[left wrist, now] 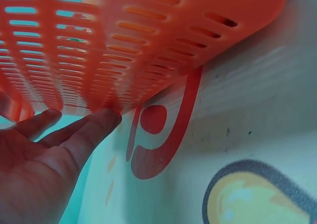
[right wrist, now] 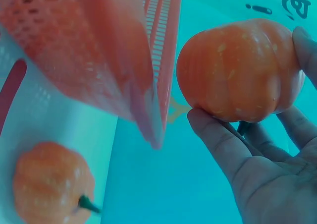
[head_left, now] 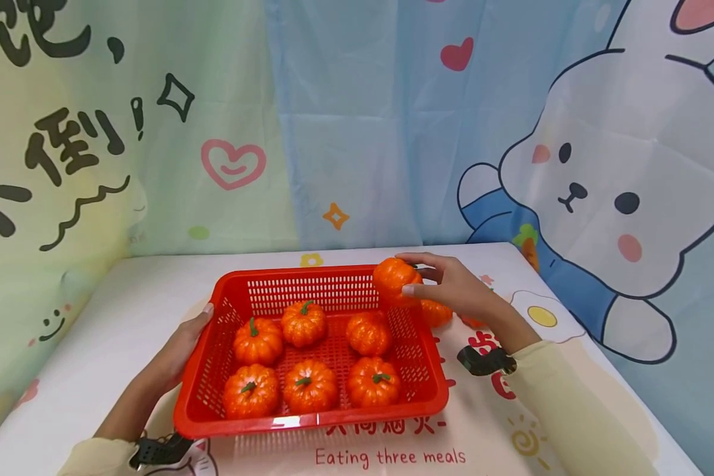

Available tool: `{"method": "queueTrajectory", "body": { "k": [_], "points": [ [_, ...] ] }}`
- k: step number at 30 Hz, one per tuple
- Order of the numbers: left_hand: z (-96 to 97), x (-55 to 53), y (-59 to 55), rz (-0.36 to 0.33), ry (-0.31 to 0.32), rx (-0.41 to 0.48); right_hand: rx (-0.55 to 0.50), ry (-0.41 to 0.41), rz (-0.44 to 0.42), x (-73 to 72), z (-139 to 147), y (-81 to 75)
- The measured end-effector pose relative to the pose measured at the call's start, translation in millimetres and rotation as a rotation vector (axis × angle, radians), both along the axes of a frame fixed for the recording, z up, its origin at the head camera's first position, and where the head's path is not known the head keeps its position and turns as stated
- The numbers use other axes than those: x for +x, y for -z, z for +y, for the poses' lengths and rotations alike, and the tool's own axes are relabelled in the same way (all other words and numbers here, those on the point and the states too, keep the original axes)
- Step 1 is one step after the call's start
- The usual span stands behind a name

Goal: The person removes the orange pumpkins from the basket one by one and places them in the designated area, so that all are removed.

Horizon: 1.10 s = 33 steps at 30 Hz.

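With left hand (head_left: 175, 350), touches the outer side of the red slotted plastic basket (head_left: 256, 425), fingers nearly straight and a little apart; if pressed unevenly, could slide or tip. To the right of this hand, inside the basket: six mini pumpkins (head_left: 311, 387), round, ribbed, glossy orange, with green stems; on smooth plastic, perhaps inclined to roll after a knock. With right hand (head_left: 452, 281), clamps a seventh mini pumpkin (head_left: 395, 281) between thumb and fingers, at the basket's far right corner, stem toward the palm; because of shiny, curved skin, might slip out, or bump the hard rim. Just below the right hand, partly hidden: another loose pumpkin (head_left: 436, 314), easy to nudge.
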<state>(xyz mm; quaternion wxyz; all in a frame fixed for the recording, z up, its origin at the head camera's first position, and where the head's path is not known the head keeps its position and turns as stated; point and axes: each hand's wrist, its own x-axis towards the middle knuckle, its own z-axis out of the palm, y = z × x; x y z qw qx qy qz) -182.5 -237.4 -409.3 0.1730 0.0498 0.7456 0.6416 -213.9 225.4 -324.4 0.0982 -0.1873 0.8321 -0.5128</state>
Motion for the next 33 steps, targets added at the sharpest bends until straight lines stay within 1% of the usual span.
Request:
{"method": "queueTrajectory", "body": {
  "k": [3, 8, 10, 12, 15, 17, 21, 25, 27, 33],
  "points": [
    [1.5, -0.4, 0.7, -0.013, -0.011, -0.004, 0.017, 0.019, 0.020, 1.7, 11, 0.4],
    [1.4, 4.6, 5.1, -0.023, -0.007, 0.026, 0.089, 0.079, 0.050, 3.1, 32, 5.2],
    [-0.2, 7.2, 6.0, -0.022, -0.012, 0.026, 0.106, 0.121, 0.054, 4.8, 41, 8.5],
    [-1.4, 8.4, 6.2, -0.014, -0.010, 0.024, 0.100, 0.168, 0.057, 6.7, 51, 11.2],
    [-0.8, 6.4, 5.2, -0.001, -0.002, 0.033, 0.114, 0.242, 0.088, 9.5, 69, 13.5],
    [0.6, 3.9, 4.0, 0.002, 0.005, 0.041, 0.132, 0.276, 0.106, 10.7, 80, 13.9],
    [1.6, 1.7, 2.8, 0.008, -0.002, 0.028, 0.170, 0.302, 0.115, 10.0, 99, 17.8],
    [1.0, 1.0, 1.9, 0.009, -0.014, 0.011, 0.186, 0.331, 0.120, 5.3, 115, 25.7],
    [1.2, 0.8, 1.8, 0.007, -0.015, 0.008, 0.194, 0.349, 0.140, 2.7, 123, 28.6],
    [2.6, 0.8, 1.9, -0.001, -0.010, 0.009, 0.273, 0.401, 0.186, 1.2, 138, 25.7]
  ]
}}
